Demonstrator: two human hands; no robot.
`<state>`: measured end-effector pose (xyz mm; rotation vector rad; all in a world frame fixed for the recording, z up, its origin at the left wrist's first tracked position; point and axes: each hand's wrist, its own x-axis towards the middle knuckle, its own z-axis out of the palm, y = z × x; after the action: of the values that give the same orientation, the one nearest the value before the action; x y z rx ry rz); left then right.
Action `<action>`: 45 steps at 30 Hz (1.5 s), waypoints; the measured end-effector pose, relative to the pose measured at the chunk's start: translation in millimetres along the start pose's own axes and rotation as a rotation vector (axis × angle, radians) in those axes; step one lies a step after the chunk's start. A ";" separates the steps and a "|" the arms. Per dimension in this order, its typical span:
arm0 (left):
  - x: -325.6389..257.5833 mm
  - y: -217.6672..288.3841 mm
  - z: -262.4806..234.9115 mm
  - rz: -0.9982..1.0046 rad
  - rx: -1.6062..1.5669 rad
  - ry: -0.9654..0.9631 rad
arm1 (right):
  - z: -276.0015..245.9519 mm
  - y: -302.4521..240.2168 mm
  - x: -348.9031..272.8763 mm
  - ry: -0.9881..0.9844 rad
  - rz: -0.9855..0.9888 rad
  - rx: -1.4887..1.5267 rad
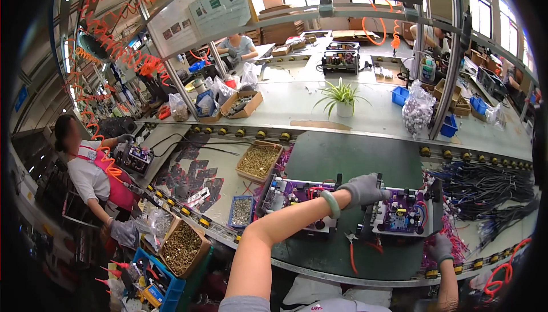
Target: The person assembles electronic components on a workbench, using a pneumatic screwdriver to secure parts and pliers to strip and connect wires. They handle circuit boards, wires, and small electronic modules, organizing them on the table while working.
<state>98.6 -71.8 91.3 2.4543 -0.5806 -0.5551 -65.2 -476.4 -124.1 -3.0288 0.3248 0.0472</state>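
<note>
My left hand [363,191], in a grey glove, reaches over the far left corner of an open chassis with a purple circuit board [403,214]. Its fingers are curled; whatever they hold is hidden. A second open chassis with a purple board [294,195] lies to the left, partly behind my left forearm. My right hand [440,248], also gloved, is low by the near right corner of the right chassis, beside a bundle of pink wires [456,238]. Its fingertips are too small to make out. An orange-handled tool [352,255] lies between the two units.
Black cables [485,192] are heaped at the right. A box of brass-coloured screws [260,161] and a blue bin of small parts [242,211] stand to the left. Across the roller rail is a potted plant [343,106]. A co-worker [97,166] stands at far left.
</note>
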 end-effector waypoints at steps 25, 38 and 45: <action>-26.6 33.4 13.4 0.589 0.405 0.796 | -257.5 -101.0 -60.7 0.734 -0.378 0.561; -64.6 58.0 52.0 0.208 -0.888 -0.261 | -242.4 -204.3 -17.1 0.368 -0.405 1.547; -56.8 59.9 62.6 0.323 -0.827 -0.030 | -207.9 -218.4 -11.2 0.287 -0.455 1.470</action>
<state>4.0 -114.1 93.8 1.5436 -0.5903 -0.5541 -25.3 -281.9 103.1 -1.5631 -0.2505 -0.4440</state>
